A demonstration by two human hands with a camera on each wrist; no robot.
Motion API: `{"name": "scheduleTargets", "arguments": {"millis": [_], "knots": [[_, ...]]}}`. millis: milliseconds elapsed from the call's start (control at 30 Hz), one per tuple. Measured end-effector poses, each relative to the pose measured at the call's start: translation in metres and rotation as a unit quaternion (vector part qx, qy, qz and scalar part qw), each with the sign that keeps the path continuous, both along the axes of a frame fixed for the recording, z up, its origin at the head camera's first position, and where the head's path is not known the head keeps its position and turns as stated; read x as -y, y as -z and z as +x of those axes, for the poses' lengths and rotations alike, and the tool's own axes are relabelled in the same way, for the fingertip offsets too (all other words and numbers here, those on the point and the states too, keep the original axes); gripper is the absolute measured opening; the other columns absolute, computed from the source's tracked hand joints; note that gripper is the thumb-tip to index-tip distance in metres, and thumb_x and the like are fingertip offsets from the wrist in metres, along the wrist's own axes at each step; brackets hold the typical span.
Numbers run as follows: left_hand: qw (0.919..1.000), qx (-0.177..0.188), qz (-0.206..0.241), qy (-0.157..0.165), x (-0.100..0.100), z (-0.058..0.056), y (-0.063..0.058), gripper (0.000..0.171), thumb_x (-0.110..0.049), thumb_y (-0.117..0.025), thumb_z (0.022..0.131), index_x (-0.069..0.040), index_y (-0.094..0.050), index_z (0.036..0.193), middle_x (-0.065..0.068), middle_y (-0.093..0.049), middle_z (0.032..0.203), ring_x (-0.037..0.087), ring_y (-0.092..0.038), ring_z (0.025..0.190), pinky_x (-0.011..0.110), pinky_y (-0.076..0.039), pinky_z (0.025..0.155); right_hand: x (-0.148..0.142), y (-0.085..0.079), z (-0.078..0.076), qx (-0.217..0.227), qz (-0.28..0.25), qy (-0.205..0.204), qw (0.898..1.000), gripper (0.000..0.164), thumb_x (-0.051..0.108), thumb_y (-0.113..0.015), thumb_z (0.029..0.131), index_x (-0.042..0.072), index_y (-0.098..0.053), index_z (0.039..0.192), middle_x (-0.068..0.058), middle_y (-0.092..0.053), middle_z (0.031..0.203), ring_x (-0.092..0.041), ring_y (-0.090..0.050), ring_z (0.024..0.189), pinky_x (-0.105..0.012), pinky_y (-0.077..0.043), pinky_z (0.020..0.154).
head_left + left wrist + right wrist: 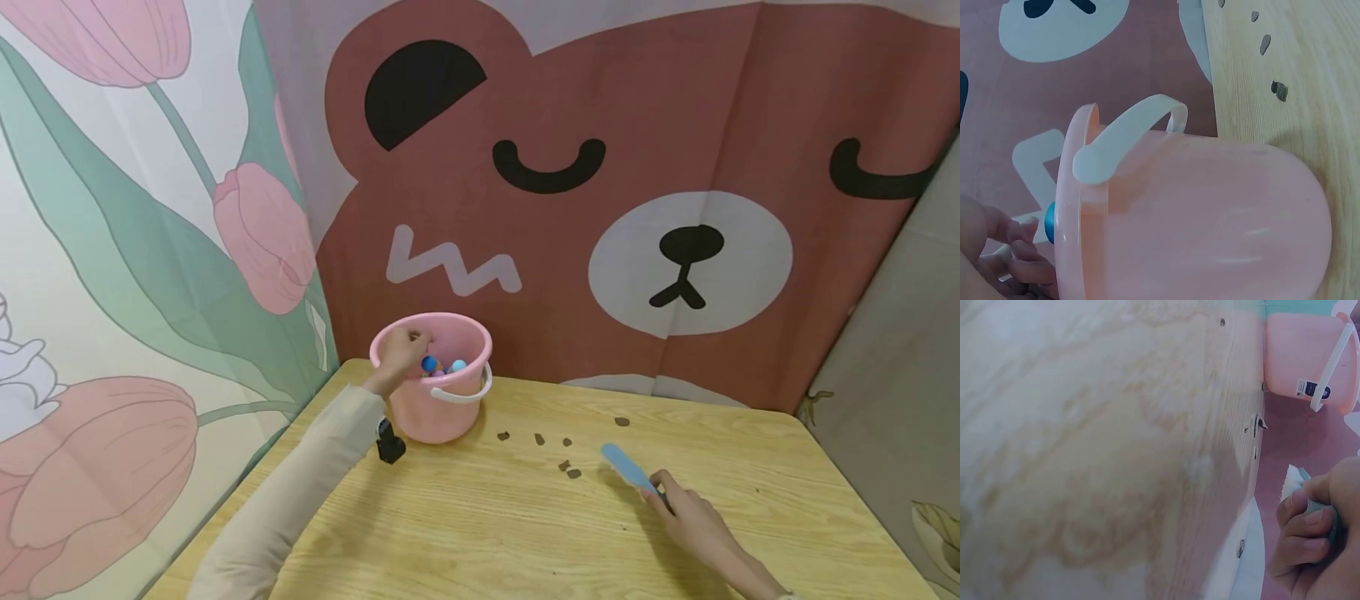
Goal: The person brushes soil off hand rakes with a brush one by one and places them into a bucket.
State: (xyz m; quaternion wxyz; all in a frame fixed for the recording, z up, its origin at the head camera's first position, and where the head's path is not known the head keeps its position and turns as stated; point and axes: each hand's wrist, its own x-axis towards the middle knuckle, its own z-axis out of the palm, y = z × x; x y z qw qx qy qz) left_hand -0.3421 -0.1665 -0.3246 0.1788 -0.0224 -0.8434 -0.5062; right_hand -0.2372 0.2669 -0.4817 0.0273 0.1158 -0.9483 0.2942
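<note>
A pink bucket point(438, 408) with a white handle point(461, 395) stands at the table's back left. Inside it lie small balls, among them a blue ball point(429, 364) and a light-blue ball point(458, 366). My left hand point(405, 350) is over the bucket's near-left rim, its fingers bent at the opening; in the left wrist view, whether the fingers point(1025, 256) hold anything is unclear. To the right, my right hand point(693, 521) grips a blue brush point(628, 467) by its handle, above the table. White bristles point(1292, 482) show in the right wrist view.
Several small brown scraps point(539, 439) lie scattered on the wooden table point(465, 525) between the bucket and the brush. A black object point(390, 443) shows at my left wrist. Behind the table hangs a bear-patterned cloth point(675, 350), with a tulip-patterned cloth point(247, 350) at left.
</note>
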Motion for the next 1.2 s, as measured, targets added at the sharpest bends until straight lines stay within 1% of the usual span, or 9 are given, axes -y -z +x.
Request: {"name": "scheduleTargets", "arguments": {"millis": [200,433,600,700,800,900,1033,1133,1200], "knots": [[0.9997,-0.020,-0.002,0.016,-0.002,0.004,0.001,0.041,-0.007,-0.052,0.097,-0.009,-0.039,0.059,-0.002,-0.033,0.053,0.010,-0.035,0.047,0.021,-0.033,0.050,0.001,-0.001,0.002,0.005,-0.013,-0.002,1.000,0.018,0.018,-0.048,0.106,0.001,-0.052,0.112,0.003,-0.038,0.053,-0.005,-0.025,0.041,-0.016,-0.019,0.040],[0.9995,-0.021,-0.006,0.021,-0.005,0.009,0.000,0.033,-0.007,-0.054,0.095,-0.004,-0.052,0.062,-0.001,-0.041,0.052,0.010,-0.042,0.048,0.021,-0.035,0.048,0.003,-0.003,0.004,0.007,-0.006,0.003,1.000,0.017,0.014,-0.041,0.108,0.001,-0.050,0.107,0.002,-0.040,0.055,-0.006,-0.025,0.042,-0.016,-0.019,0.041],[0.9995,-0.007,0.004,0.029,-0.005,0.012,0.003,0.039,-0.009,-0.054,0.098,-0.008,-0.045,0.060,0.000,-0.041,0.052,0.012,-0.043,0.049,0.022,-0.037,0.048,0.004,-0.003,0.006,0.014,0.001,0.012,1.000,0.015,0.012,-0.039,0.108,0.003,-0.047,0.099,0.001,-0.046,0.058,-0.008,-0.032,0.043,-0.017,-0.022,0.041],[0.9993,-0.018,0.010,0.032,-0.005,0.013,0.004,0.038,-0.008,-0.054,0.097,-0.008,-0.046,0.060,-0.001,-0.041,0.053,0.012,-0.043,0.049,0.022,-0.037,0.049,0.004,-0.003,0.006,-0.004,0.010,0.009,1.000,0.009,0.005,-0.042,0.105,0.002,-0.047,0.098,-0.001,-0.052,0.065,-0.009,-0.033,0.044,-0.017,-0.025,0.041],[0.9992,-0.025,0.006,0.030,-0.006,0.014,0.004,0.033,-0.008,-0.055,0.095,-0.003,-0.051,0.062,0.001,-0.043,0.053,0.011,-0.044,0.050,0.022,-0.037,0.049,0.003,-0.001,0.004,-0.042,0.028,0.003,0.999,0.004,-0.003,-0.047,0.100,0.000,-0.050,0.098,-0.010,-0.064,0.083,-0.009,-0.035,0.047,-0.019,-0.028,0.041],[0.9995,-0.021,-0.005,0.024,-0.007,0.017,0.005,0.027,-0.007,-0.055,0.093,0.000,-0.061,0.068,0.010,-0.052,0.056,0.011,-0.049,0.052,0.021,-0.038,0.050,0.003,0.000,0.002,-0.067,0.046,0.007,0.997,0.005,-0.004,-0.049,0.098,-0.003,-0.053,0.101,-0.014,-0.067,0.095,-0.011,-0.038,0.051,-0.022,-0.031,0.041],[0.9996,-0.014,-0.011,0.022,-0.010,0.019,0.006,0.025,-0.007,-0.056,0.093,-0.001,-0.065,0.071,0.021,-0.061,0.067,0.012,-0.054,0.055,0.020,-0.040,0.051,0.003,0.000,0.001,-0.053,0.056,0.016,0.997,0.018,-0.001,-0.047,0.100,-0.010,-0.052,0.115,-0.005,-0.059,0.077,-0.012,-0.039,0.050,-0.023,-0.031,0.041],[0.9993,-0.018,-0.011,0.030,-0.010,0.020,0.007,0.026,-0.007,-0.056,0.095,0.002,-0.061,0.071,0.019,-0.059,0.065,0.017,-0.055,0.057,0.020,-0.040,0.052,0.003,-0.001,0.001,-0.039,0.057,0.016,0.997,0.028,0.002,-0.046,0.101,-0.013,-0.047,0.124,-0.001,-0.051,0.068,-0.012,-0.039,0.048,-0.023,-0.031,0.040],[0.9990,-0.023,-0.016,0.036,-0.010,0.020,0.007,0.026,-0.007,-0.056,0.095,0.003,-0.060,0.071,0.015,-0.059,0.064,0.024,-0.058,0.060,0.021,-0.041,0.053,0.003,-0.003,0.000,-0.034,0.056,0.016,0.998,0.034,0.008,-0.051,0.101,-0.014,-0.045,0.127,0.000,-0.052,0.069,-0.012,-0.042,0.051,-0.024,-0.032,0.042]]}}
